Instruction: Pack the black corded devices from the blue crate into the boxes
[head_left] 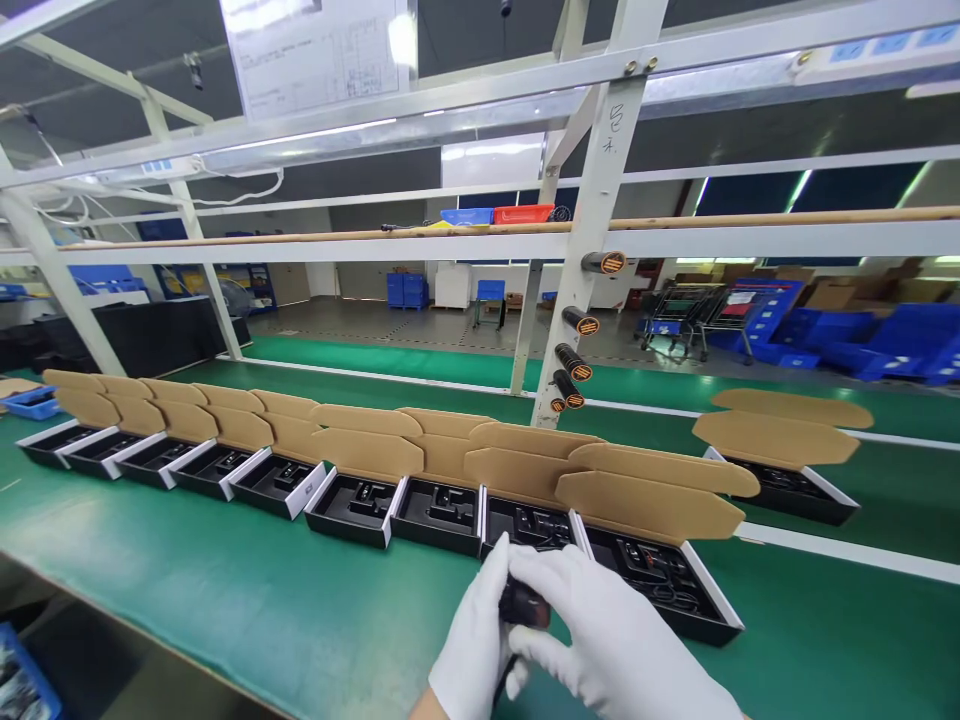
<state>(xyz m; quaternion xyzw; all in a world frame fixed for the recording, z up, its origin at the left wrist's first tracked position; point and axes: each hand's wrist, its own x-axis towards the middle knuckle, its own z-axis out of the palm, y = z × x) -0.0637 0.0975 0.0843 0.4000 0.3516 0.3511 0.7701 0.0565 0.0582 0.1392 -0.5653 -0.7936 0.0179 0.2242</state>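
My left hand (474, 635), in a white glove, is closed around a small black device (523, 605) with a reddish-brown glossy end. From the other side, my right hand (592, 625), gloved too, curls its fingers and thumb around the same device. Something dark and thin, perhaps a cable, shows below between the hands. Just beyond them stands an open box (525, 522) with black parts in its black insert, partly hidden by my fingers. To its right, another open box (667, 580) holds black parts and a coiled cable.
Several more open boxes (352, 505) with raised brown lids run leftward along the green table (247, 580). One box (795, 485) stands apart at the right. A white post (577, 250) carrying black cylinders rises behind the row. A blue bin (30, 670) sits below the table at left.
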